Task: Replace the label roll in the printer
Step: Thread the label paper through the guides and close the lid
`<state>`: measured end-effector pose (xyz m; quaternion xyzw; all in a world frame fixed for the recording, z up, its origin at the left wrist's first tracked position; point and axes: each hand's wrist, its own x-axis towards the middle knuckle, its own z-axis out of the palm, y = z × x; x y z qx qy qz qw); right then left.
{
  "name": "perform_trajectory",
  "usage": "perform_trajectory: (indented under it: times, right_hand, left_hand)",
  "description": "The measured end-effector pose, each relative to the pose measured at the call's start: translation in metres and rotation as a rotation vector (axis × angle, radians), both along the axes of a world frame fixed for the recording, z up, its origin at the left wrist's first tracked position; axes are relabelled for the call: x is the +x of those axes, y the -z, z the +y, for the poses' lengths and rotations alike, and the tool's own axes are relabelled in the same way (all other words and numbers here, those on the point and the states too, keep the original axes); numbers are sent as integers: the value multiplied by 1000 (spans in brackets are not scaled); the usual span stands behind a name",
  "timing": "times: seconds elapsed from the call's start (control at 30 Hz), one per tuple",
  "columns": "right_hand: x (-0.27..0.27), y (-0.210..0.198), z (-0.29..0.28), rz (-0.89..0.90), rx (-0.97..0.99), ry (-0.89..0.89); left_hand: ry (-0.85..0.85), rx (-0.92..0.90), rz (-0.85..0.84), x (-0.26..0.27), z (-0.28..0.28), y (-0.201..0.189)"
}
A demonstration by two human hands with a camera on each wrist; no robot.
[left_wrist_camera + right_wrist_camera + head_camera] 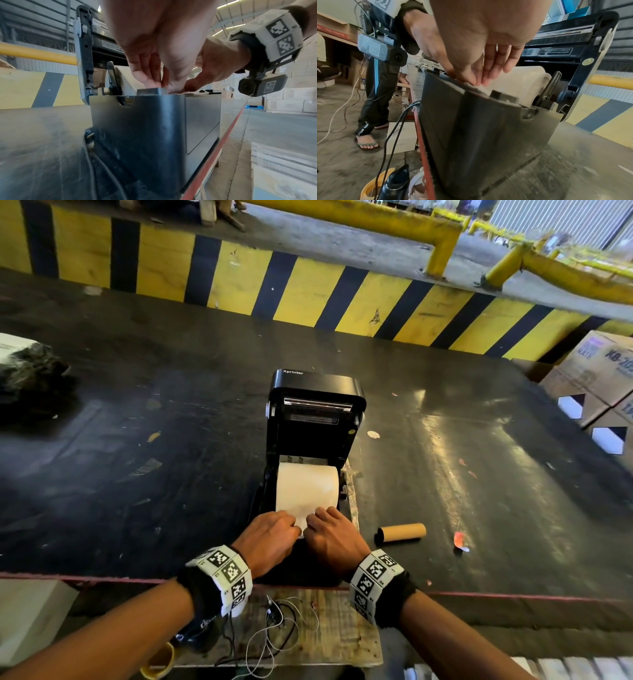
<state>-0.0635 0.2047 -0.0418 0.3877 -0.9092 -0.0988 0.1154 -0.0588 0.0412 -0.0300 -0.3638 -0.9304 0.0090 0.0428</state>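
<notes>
The black printer (315, 412) stands on the dark table with its lid tipped up and back. A white label roll (306, 486) sits in its open bay, also seen in the wrist views (126, 79) (530, 78). The roll's loose paper end (301, 518) comes forward over the printer's front lip. My left hand (296, 529) (159, 86) and right hand (308, 525) (476, 82) meet there, each pinching that paper end between thumb and fingers. The paper under the fingertips is mostly hidden.
An empty brown cardboard core (400, 533) lies right of the printer, with a red scrap (459, 539) beyond it. Cardboard boxes (596, 378) stand at the right, a black wrapped bundle (27, 371) at the left. Cables (274, 631) hang below the table's red front edge (479, 595). A person's legs (373, 94) stand nearby.
</notes>
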Motion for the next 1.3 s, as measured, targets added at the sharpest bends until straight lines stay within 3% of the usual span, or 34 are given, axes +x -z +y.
perform_trajectory:
  times: [0.3,0.7,1.03,1.3]
  right_hand:
    - [8,10,2,-134,-46,60]
    - [26,15,7,-68,-72,68]
    - [47,8,13,-50,-105,52]
    - [73,1,12,-73,-125,46]
  left_hand:
    - [20,-24,9,1,-5,6]
    - [-1,-64,-5,16,-12,4]
    - [-40,61,-92,43,-9,-5]
    - [-105,102,-66,73,-4,-4]
